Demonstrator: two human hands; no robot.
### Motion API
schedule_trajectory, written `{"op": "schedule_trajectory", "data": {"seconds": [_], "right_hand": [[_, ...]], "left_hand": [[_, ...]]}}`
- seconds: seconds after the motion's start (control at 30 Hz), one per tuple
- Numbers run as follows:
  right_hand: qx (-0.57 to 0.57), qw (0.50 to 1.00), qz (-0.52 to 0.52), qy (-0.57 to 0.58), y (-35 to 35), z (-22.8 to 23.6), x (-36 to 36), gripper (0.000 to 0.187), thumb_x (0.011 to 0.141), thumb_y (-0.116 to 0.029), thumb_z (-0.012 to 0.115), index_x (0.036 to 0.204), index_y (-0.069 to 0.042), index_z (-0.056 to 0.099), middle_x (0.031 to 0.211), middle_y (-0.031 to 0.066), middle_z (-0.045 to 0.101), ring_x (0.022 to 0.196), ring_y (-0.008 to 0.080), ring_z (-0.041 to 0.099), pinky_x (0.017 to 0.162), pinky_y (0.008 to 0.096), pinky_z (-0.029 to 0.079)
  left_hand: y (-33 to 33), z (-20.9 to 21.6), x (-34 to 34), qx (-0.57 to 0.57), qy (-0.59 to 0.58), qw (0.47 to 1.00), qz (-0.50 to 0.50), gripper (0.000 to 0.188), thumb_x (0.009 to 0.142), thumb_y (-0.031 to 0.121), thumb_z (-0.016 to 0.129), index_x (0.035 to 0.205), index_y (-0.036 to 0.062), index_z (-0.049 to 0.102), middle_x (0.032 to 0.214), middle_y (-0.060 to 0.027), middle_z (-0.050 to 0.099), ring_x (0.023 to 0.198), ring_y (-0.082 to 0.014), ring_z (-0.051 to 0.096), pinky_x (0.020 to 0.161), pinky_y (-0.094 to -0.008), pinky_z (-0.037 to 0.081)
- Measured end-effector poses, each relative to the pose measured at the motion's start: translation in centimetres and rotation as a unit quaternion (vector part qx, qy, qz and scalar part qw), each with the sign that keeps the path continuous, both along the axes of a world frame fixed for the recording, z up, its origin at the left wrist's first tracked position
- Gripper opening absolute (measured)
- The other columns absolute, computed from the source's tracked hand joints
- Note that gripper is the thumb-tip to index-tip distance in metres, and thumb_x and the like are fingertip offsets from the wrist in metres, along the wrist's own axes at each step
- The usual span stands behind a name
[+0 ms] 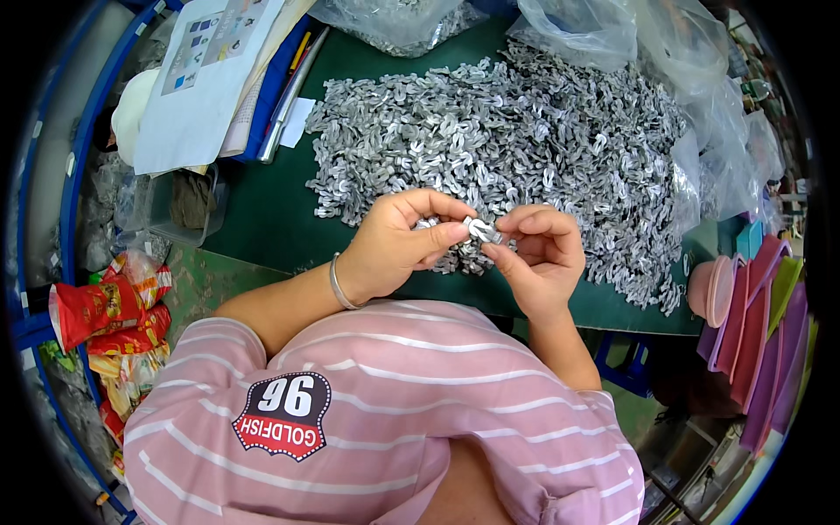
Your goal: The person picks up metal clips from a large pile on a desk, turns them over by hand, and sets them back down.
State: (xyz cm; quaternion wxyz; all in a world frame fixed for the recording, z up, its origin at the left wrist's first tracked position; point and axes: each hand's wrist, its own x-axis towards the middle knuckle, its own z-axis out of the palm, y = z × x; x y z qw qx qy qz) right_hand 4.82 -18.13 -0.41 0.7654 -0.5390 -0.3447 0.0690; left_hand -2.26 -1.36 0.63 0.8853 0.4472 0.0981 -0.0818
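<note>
Between my two hands is a small silvery looped metal piece (480, 231), raised just over the near edge of a heap. My left hand (404, 236) pinches its left end between thumb and forefinger. On its right end, the thumb and fingertips of my right hand (540, 254) are closed. The wide heap of similar small grey metal pieces (490, 131) spreads over the dark green table (262, 223). Fingers partly cover the held piece, so its exact shape is hard to make out.
Clear plastic bags (700, 96) stand behind and right of the heap. Papers (197, 96), pens (302, 52) and a clear plastic box (206, 214) are at the left. Pink and purple bins (744, 315) stack at the right edge. Red packets (118, 306) hang by a blue rack (74, 131).
</note>
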Motion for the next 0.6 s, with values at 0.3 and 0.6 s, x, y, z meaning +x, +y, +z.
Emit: {"op": "schedule_trajectory", "data": {"seconds": [0.3,0.6], "right_hand": [[-0.098,0.968,-0.035,-0.229,0.0,1.6,0.0,0.016,0.065,0.008,0.064,0.079,0.001,0.059,0.081,0.0133,0.063,0.071,0.0241,0.060,0.064,0.0303,0.047],[-0.452,0.778,-0.233,-0.370,1.5,0.5,3.9,0.024,0.063,-0.021,0.071,0.079,-0.006,0.061,0.079,0.0057,0.053,0.079,0.0252,0.050,0.067,0.0382,0.036]], "left_hand": [[-0.2,0.5,0.6,-0.126,0.142,0.980,-0.060,0.016,0.088,0.012,0.049,0.097,0.0006,0.055,0.074,-0.0033,0.052,0.050,-0.0060,0.040,0.038,-0.0152,0.028],[-0.2,1.0,1.4,-0.117,0.073,0.990,-0.005,0.015,0.091,0.014,0.044,0.098,0.0030,0.051,0.069,-0.0002,0.046,0.048,-0.0030,0.036,0.037,-0.0145,0.026]]}}
